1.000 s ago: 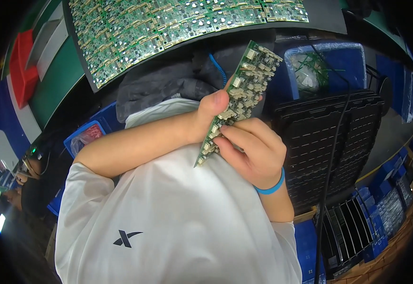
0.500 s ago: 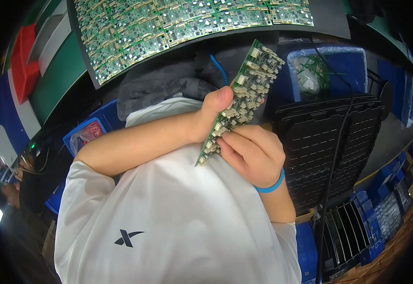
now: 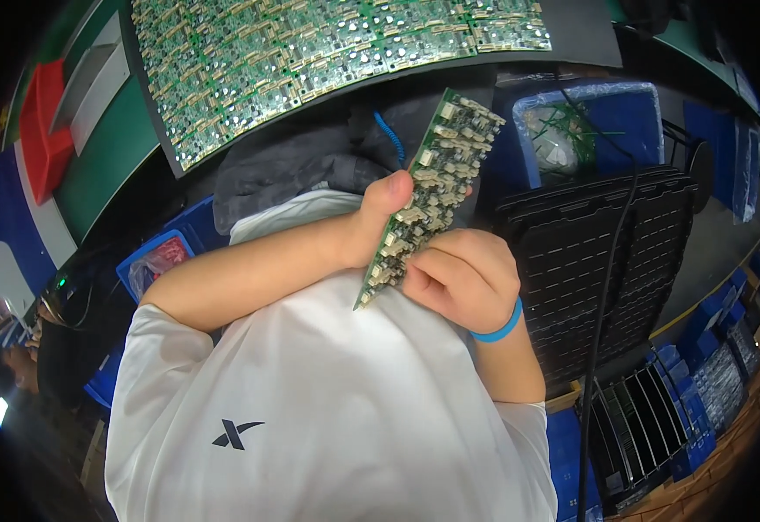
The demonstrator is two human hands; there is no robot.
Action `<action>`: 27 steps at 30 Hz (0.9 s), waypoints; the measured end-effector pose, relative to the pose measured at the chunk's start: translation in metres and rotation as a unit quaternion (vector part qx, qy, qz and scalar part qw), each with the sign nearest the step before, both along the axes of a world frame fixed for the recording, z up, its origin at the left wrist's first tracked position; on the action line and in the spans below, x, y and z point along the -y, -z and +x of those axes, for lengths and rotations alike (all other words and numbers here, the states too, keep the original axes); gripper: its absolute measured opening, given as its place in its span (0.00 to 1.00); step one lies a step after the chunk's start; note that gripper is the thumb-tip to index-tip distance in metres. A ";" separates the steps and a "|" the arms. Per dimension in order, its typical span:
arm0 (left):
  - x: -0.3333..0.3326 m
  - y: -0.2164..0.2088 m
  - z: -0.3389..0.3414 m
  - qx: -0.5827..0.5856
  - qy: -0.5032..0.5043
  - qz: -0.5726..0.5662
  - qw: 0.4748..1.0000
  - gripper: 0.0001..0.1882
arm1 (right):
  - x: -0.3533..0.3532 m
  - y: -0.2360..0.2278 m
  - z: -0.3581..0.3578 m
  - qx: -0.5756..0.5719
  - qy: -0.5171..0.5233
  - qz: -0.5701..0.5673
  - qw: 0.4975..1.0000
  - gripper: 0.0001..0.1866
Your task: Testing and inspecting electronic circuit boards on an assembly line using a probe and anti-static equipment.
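A long green circuit board panel (image 3: 437, 178), crowded with pale connectors and small parts, is held up at a slant in front of my chest. My left hand (image 3: 373, 216) is closed round its left edge, with the thumb showing and most fingers hidden behind the board. My right hand (image 3: 469, 280) is closed in a pinch against the lower right part of the board. Whatever lies between those fingertips, if anything, is too small or hidden to name. A blue band (image 3: 500, 329) circles my right wrist.
Ahead, many circuit boards (image 3: 310, 56) lie in rows on a dark mat (image 3: 585, 39). At right stand a blue bin (image 3: 591, 90) with green strips and clear plastic, and stacked black trays (image 3: 606, 252). A black cable (image 3: 600, 348) hangs there. A red bin (image 3: 45, 143) stands left.
The board has shifted slightly left and stands a little more upright. My right fingertips have moved a little toward its right edge. The whole view has shifted slightly.
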State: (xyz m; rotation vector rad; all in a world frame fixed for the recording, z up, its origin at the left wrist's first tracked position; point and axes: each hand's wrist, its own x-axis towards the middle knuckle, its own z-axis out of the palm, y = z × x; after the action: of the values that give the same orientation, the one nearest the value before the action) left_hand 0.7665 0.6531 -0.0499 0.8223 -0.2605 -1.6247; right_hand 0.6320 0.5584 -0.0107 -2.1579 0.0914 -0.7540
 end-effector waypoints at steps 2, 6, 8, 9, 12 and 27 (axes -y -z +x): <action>-0.002 0.002 0.000 -0.085 -0.012 -0.005 0.996 0.51 | 0.002 -0.002 -0.003 0.000 0.036 -0.007 0.999 0.13; 0.003 -0.005 -0.002 -0.061 -0.014 0.016 0.998 0.55 | 0.005 -0.007 -0.009 -0.032 0.105 -0.005 0.994 0.12; 0.003 -0.006 -0.002 -0.056 -0.013 0.020 0.998 0.56 | 0.010 -0.018 -0.017 -0.084 0.212 -0.042 0.973 0.12; 0.003 -0.006 -0.001 -0.051 -0.011 0.022 0.998 0.56 | 0.016 -0.012 -0.021 -0.041 0.307 -0.050 0.949 0.11; 0.002 0.004 0.004 -0.049 0.008 0.006 0.999 0.63 | 0.016 -0.004 -0.021 -0.004 0.466 0.147 0.873 0.10; 0.003 -0.006 -0.005 -0.022 -0.031 0.006 0.999 0.54 | -0.004 -0.007 0.008 -0.020 0.022 0.040 0.999 0.13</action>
State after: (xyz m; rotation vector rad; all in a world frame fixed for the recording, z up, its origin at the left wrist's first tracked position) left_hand 0.7619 0.6504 -0.0435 0.7955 -0.1915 -1.5854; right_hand 0.6400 0.5627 -0.0039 -2.1017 0.1879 -0.7206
